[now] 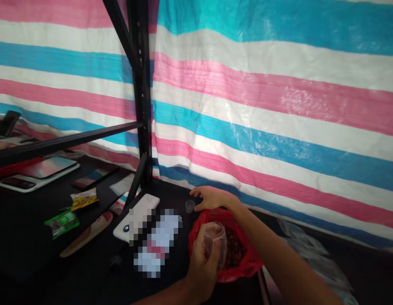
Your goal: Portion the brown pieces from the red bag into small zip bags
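Note:
My left hand [202,262] is closed around a small clear plastic bag [219,237], its mouth facing up. It hangs over the left side of a red plastic bag [255,264], which is rolled open. Inside the red bag lie many small dark brown pieces [236,250], too blurred to name. My right hand [213,198] reaches across the far rim of the red bag. Its fingers are apart and curve toward a small clear plastic cup [190,206] on the black tabletop. The thumb is close to the cup; whether it touches cannot be told.
A white device [137,216] and a blurred-out card or sheet [160,243] lie left of the red bag. Clear plastic bags [317,258] are stacked at right. Farther left are a green packet [62,223], a yellow packet [85,199] and a scale [40,173], beyond a black metal post [143,97].

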`<control>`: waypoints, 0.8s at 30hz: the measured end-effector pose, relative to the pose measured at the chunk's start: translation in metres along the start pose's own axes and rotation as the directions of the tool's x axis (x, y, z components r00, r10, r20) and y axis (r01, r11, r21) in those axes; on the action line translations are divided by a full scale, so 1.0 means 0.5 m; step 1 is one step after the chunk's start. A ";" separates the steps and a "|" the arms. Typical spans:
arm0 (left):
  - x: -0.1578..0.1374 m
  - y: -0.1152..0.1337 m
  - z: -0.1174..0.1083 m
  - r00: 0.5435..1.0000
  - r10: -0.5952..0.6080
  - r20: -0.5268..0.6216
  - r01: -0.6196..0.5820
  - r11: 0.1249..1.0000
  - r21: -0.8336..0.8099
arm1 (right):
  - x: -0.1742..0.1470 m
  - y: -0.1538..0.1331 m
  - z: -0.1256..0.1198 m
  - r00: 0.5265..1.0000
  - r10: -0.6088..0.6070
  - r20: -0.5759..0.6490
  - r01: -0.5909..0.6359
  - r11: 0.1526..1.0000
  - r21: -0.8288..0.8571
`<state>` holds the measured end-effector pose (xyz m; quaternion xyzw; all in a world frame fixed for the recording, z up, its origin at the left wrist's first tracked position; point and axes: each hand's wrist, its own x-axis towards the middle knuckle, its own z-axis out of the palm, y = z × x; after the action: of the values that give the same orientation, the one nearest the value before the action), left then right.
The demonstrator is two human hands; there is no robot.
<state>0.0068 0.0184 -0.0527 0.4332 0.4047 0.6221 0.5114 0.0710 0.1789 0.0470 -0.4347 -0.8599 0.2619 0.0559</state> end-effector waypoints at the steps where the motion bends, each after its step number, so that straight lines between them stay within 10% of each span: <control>1: -0.002 -0.002 -0.003 1.000 0.011 0.028 -0.011 1.000 -0.006 | 0.019 0.006 0.010 1.000 0.002 0.022 -0.002 1.000 0.003; 6: 0.000 -0.011 -0.014 0.983 0.108 0.148 -0.104 0.994 -0.035 | 0.017 0.011 0.021 0.998 -0.048 -0.047 0.051 0.997 0.065; 12: 0.003 -0.021 -0.011 0.998 0.042 0.036 -0.041 0.999 -0.013 | -0.183 -0.020 -0.054 0.936 -0.090 -0.339 0.134 0.985 0.111; 17: 0.010 -0.022 -0.013 0.991 0.016 -0.133 -0.016 1.000 0.001 | -0.331 -0.023 -0.043 0.994 0.057 -0.089 -0.062 0.997 -0.051; 24: 0.020 -0.022 -0.029 0.980 0.185 -0.072 -0.174 0.974 0.143 | -0.307 0.018 0.017 0.977 0.214 0.004 -0.180 0.834 -0.521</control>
<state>-0.0049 0.0288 -0.0662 0.4750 0.4266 0.6547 0.4047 0.1692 0.0605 0.0552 -0.5115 -0.8505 0.0386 -0.1168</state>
